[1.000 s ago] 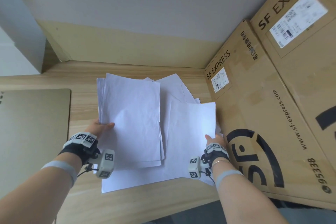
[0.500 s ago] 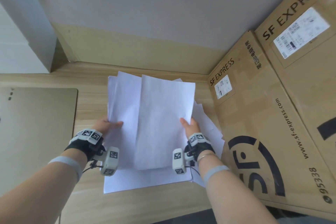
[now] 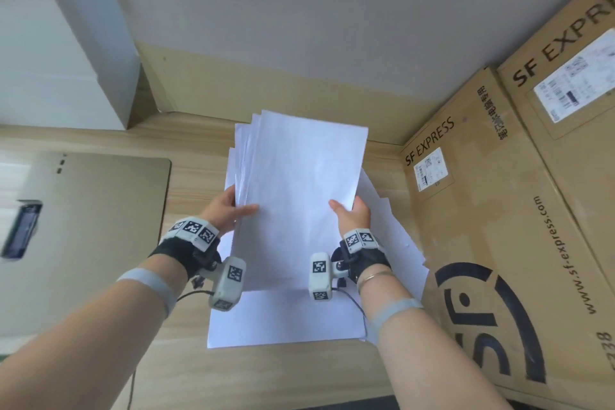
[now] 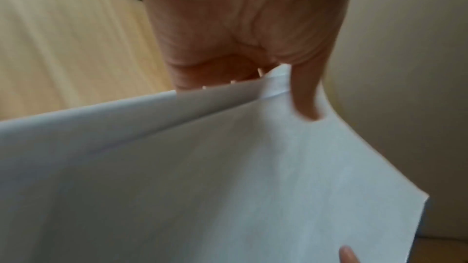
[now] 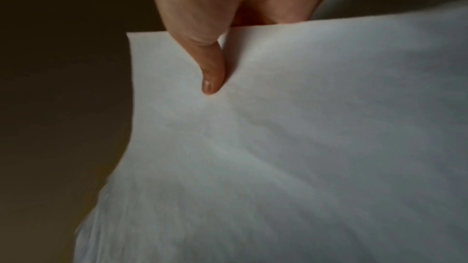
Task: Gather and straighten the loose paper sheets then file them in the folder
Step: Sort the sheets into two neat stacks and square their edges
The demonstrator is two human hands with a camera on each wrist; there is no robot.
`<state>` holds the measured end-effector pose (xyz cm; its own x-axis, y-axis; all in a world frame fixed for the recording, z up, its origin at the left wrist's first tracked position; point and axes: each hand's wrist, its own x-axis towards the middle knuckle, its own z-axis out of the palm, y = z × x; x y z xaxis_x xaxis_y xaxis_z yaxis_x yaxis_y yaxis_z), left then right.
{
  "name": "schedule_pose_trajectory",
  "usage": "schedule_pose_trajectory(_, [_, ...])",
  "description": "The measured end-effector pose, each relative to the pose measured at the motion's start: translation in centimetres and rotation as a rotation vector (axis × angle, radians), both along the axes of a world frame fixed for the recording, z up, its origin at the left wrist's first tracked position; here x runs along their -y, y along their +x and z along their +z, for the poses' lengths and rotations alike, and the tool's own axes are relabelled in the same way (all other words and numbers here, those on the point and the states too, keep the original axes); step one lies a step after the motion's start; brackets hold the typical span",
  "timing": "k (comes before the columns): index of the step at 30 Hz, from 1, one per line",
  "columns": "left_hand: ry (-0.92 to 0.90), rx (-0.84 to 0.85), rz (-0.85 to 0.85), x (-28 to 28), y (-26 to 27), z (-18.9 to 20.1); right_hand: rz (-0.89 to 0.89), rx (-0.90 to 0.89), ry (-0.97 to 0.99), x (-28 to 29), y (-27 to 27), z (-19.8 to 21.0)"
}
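Observation:
A bundle of white paper sheets (image 3: 299,190) is held above the wooden desk (image 3: 199,373), its far edges fanned unevenly at the top left. My left hand (image 3: 229,210) pinches the bundle's left edge, thumb on top. My right hand (image 3: 351,213) pinches the right edge the same way. The left wrist view shows the thumb pressing the sheets (image 4: 228,177); the right wrist view shows the thumb on the top sheet (image 5: 291,137). More loose sheets (image 3: 283,319) lie flat on the desk under the bundle, some poking out at the right (image 3: 396,236). No folder is plainly recognisable.
A large SF Express cardboard box (image 3: 499,243) leans close on the right, a second one (image 3: 572,83) behind it. A flat gold-grey panel (image 3: 90,226) lies on the desk at left. A white block (image 3: 50,60) stands at the back left against the wall.
My right hand carried a sheet leftward onto the sheets in my left hand. Both hands now hold one bundle, raised higher and more upright.

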<state>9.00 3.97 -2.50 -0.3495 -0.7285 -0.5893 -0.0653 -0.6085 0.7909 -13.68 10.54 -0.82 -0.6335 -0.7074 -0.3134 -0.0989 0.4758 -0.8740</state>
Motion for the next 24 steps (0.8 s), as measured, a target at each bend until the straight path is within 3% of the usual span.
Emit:
schedule_pose_trajectory(2, [-0.136, 0.025, 0.034, 0.7, -0.7, 1.4, -0.017, 0.014, -0.126, 0.8, -0.1, 2.2])
schedule_pose_trajectory(5, [-0.194, -0.124, 0.168, 1.9, -1.2, 2.9, 0.011, 0.077, -0.291, 1.7, -0.4, 4.8])
schedule_pose_trajectory(11, [-0.379, -0.204, 0.206, 2.4, -1.4, 5.6, 0.106, 0.204, -0.398, 2.1, -1.2, 7.6])
schedule_pose_trajectory(20, [-0.397, -0.183, 0.168, 1.8, -1.8, 5.7, 0.166, 0.166, -0.195, 0.6, -0.4, 5.4])
schedule_pose_trajectory(24, [-0.468, -0.24, 0.214, 1.4, -2.5, 7.2, 0.105, 0.214, -0.257, 1.0, -0.3, 5.8])
